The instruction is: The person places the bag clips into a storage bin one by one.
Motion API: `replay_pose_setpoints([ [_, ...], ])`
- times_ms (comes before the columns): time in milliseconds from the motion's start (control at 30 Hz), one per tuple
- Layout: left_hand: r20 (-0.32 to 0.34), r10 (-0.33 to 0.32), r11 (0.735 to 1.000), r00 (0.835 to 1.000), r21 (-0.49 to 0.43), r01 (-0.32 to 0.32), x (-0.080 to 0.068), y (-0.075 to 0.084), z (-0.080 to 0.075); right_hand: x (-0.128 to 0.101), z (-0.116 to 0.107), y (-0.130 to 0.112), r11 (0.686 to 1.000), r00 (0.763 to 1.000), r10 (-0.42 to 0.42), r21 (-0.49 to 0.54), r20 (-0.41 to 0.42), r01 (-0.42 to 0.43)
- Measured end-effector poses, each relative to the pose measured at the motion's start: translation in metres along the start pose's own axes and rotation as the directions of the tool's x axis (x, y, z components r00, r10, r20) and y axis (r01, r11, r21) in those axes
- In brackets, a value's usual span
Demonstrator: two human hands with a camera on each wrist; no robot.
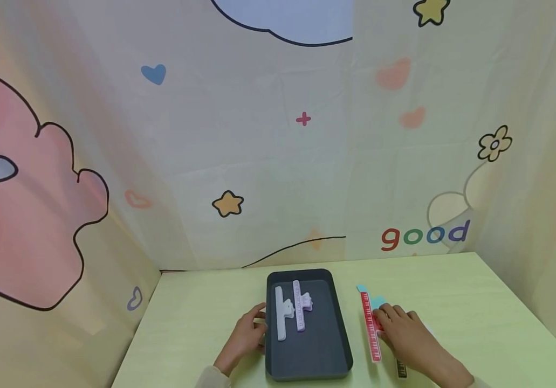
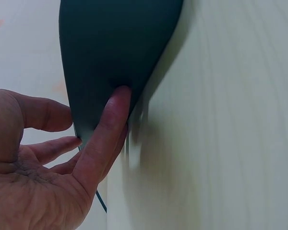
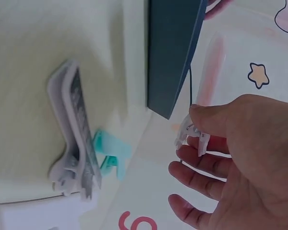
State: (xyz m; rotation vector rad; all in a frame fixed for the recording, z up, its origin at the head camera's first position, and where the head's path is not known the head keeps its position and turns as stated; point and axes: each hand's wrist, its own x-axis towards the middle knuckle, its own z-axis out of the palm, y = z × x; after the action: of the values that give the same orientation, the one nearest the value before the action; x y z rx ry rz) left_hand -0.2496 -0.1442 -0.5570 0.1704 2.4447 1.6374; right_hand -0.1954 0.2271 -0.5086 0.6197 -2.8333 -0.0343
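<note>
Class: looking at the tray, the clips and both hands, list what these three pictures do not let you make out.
- Head view: right hand covers part of the red ruler-marked clip.
- Left wrist view: dark grey plastic tray shows only its outer wall; contents hidden.
- Right wrist view: small clear piece at the fingertips is blurred.

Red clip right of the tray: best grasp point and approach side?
Probably pinch the red clip across its narrow width near the middle, coming from above. It lies flat and lengthwise on the table beside the tray, so only its long edges offer purchase. The right hand already rests at its mid-length.
</note>
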Motion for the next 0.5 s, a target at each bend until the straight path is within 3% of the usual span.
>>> replay_pose_setpoints([
  [500,0.005,-0.002,1.0,1.0,0.001,0.002,0.001,0.0,-0.001,0.026,-0.013,-0.004,0.999,0.986,-0.05,-0.006,-0.158,0.05],
])
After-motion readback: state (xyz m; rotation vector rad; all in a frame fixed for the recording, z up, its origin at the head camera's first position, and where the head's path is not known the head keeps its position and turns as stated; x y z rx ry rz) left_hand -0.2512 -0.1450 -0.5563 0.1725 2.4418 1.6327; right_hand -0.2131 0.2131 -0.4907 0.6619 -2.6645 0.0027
